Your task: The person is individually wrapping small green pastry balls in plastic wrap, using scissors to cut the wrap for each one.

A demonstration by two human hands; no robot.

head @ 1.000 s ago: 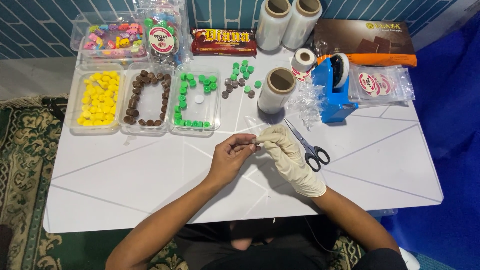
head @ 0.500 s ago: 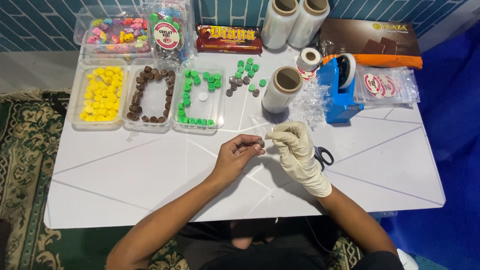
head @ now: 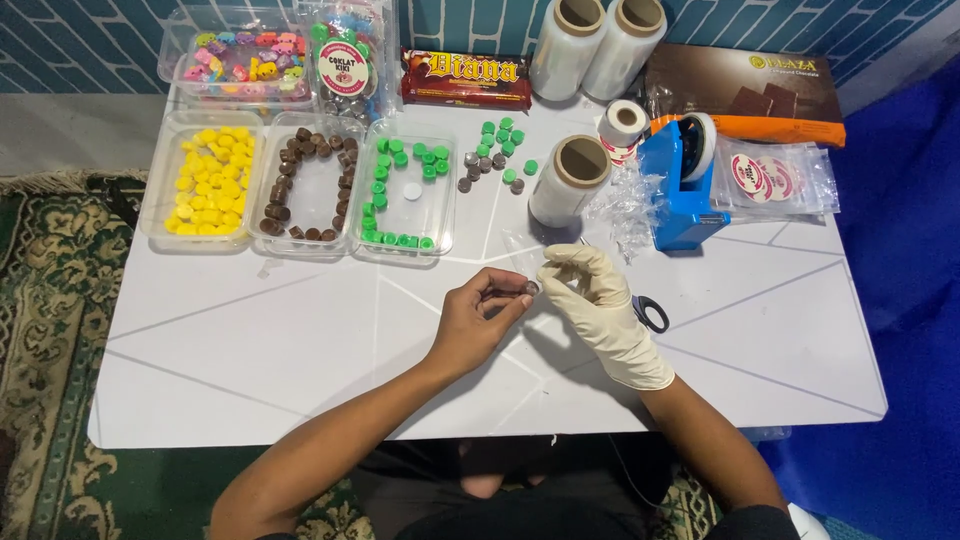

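One view only, taken from a head-worn camera. The desk [head: 300, 350] is looked down on steeply, almost from straight above, from the person's own side. The far edge of the desk is set toward the top, against a tiled wall [head: 100, 40]; the near edge and the person's lap are cut by the bottom. The whole desk top is framed, so a middle distance is kept, not a close-up. Both hands [head: 480, 320] are placed near the centre. Carpet [head: 50, 300] is seen at left, blue cloth [head: 900, 250] at right. No second view is given, so nothing is shared.
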